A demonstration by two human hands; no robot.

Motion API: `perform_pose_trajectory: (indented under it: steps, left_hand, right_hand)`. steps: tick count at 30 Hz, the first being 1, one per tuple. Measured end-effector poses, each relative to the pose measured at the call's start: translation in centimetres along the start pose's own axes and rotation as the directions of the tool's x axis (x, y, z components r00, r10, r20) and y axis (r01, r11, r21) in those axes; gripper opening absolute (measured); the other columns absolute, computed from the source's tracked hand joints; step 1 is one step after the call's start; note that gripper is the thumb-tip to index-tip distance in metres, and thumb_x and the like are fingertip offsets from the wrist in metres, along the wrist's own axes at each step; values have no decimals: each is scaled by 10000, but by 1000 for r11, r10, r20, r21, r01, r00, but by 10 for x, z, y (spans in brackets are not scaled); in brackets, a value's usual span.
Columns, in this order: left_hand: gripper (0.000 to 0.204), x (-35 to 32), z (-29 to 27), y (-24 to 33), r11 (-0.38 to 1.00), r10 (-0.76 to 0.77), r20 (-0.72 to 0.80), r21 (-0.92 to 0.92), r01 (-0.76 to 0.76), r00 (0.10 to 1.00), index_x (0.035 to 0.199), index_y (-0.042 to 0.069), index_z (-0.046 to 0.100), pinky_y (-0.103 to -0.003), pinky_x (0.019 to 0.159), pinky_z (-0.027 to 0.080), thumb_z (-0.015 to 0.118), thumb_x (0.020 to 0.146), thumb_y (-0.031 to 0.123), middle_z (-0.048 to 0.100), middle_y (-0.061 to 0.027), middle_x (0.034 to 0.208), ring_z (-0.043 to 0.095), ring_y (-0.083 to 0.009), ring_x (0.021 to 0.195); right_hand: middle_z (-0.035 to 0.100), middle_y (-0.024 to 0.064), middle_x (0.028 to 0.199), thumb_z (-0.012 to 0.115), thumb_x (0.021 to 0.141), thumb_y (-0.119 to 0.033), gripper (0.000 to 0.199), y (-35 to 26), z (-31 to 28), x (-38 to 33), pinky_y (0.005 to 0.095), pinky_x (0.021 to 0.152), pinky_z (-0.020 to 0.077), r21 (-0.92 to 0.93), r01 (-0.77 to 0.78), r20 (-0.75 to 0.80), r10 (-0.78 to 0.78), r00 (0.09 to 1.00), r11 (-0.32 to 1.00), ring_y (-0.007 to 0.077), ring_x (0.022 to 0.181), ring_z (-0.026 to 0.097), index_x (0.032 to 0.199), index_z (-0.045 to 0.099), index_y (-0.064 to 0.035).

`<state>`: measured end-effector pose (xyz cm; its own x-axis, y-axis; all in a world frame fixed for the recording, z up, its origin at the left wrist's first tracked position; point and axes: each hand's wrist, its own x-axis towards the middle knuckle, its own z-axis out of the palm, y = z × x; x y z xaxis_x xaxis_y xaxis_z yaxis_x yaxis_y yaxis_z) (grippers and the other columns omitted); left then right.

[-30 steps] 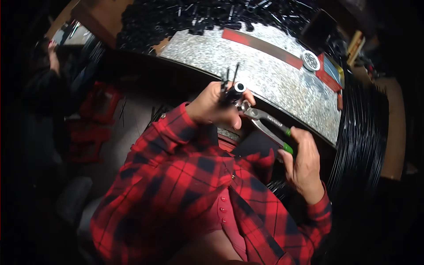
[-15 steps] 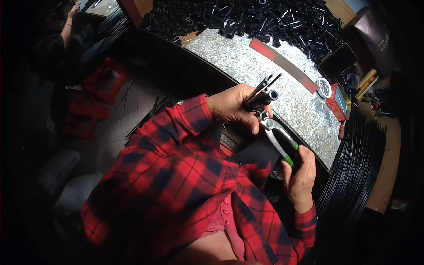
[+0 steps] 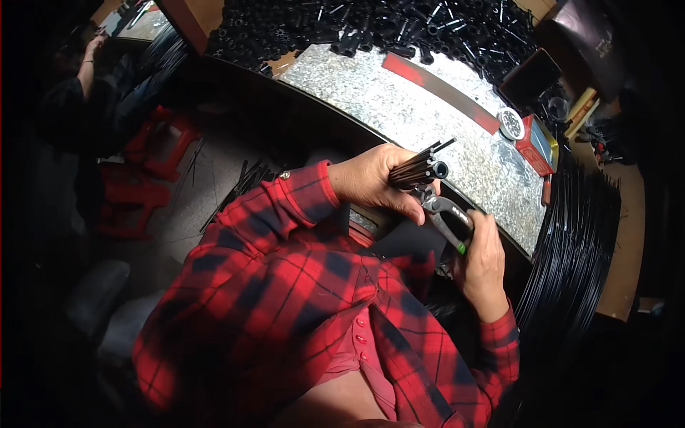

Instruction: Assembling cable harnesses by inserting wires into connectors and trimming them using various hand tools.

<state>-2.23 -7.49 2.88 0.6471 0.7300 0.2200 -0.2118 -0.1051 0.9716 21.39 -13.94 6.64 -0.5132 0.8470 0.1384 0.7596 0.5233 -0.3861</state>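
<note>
My left hand [image 3: 367, 178] is closed around a bundle of thin dark rods [image 3: 412, 171], whose ends stick out past the fingers. A short black tube [image 3: 441, 170] with a round open end sits at the bundle's right side. Fingers wrapped, my right hand [image 3: 484, 260] grips the handles of metal pliers [image 3: 449, 217] with green on a handle end. The pliers' jaws meet the underside of the bundle near my left thumb; what lies between them is hidden.
A speckled worktop [image 3: 357, 85] carries a red-brown strip [image 3: 442, 93], a round white tin [image 3: 511, 123] and a red box [image 3: 535, 146]. Black tubular parts [image 3: 371, 25] are heaped behind. Long dark rods [image 3: 571, 242] lie at right. Red stools [image 3: 160, 146] and another person's hand [image 3: 93, 48] are at left.
My right hand has shifted up along the pliers and covers more of one handle. The bundle has turned slightly, showing more rod ends. The whole view has swung a little.
</note>
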Motion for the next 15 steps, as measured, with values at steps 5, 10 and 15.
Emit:
perform_pose_trajectory:
  steps: [5,10,15]
  left_hand:
    - [542,1,0,-3,976,110,-39,193,-100,993,928,47,585,-237,672,442,845,528,303,585,-9,872,544,-98,739]
    - [573,-1,2,-7,989,122,-102,101,-112,987,929,48,560,-222,656,420,839,524,341,549,10,837,506,-78,727]
    - [429,-5,6,-9,982,137,-217,-98,-161,967,916,52,558,-217,662,439,831,603,162,538,31,831,512,-52,746]
  right_hand:
    - [427,221,919,525,626,82,482,5,-4,4,418,759,405,43,70,26,-71,997,997,374,896,482,1090,413,17]
    - [450,226,930,520,647,77,465,6,3,5,421,750,408,227,-42,190,-2,982,973,378,895,498,1094,408,17]
    - [506,193,801,536,721,40,296,-2,21,9,384,683,427,337,-143,165,92,982,930,361,769,538,1000,444,5]
